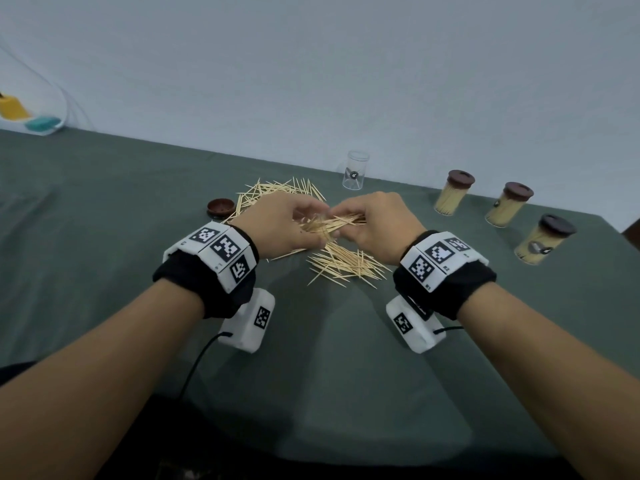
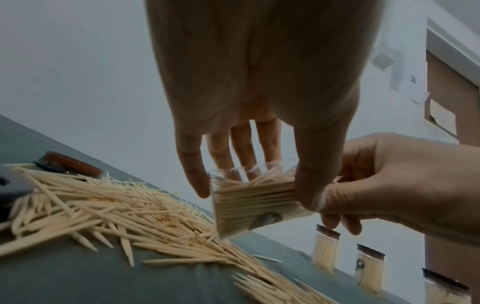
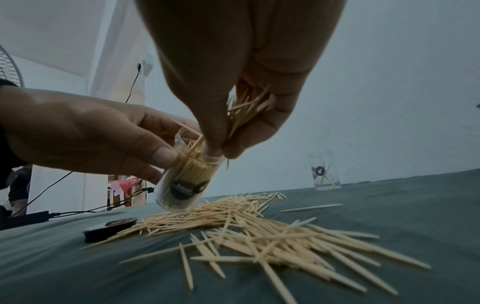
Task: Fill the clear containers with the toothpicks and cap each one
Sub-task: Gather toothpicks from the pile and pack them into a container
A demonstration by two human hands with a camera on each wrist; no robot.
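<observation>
left hand (image 3: 85, 133): curled round the clear container (image 3: 184, 183), thumb on the wall near the rim. Holds it tilted, mouth toward the other hand, base just above the pile. Judgement: the tilt lets sticks slide in lengthwise instead of jamming across the mouth.
right hand (image 3: 241, 86): pinched on a small bundle of toothpicks (image 3: 246, 109), fingertips right at the container mouth, feeding them in.
container in hand: mostly packed already, sticks parallel inside; a few tips poke past the rim. Uncapped.
loose toothpicks (image 1: 346, 263): scattered on the green cloth (image 1: 104, 220) under and beyond both hands, one heap near, one far-left. Working over the pile means drops land back in stock.
brown cap (image 1: 220, 207): lying on the cloth at the left edge of the pile, within the left hand's reach, probably meant for this container.
spare clear container (image 1: 356, 169): upright at the far side, uncapped, only a few sticks inside in the right wrist view.
finished containers (image 1: 507, 204): three, full and capped, lined up far right, well apart from the pile so they stay out of the work zone.
progress: judged three done, fourth nearly full, fifth barely started.
</observation>
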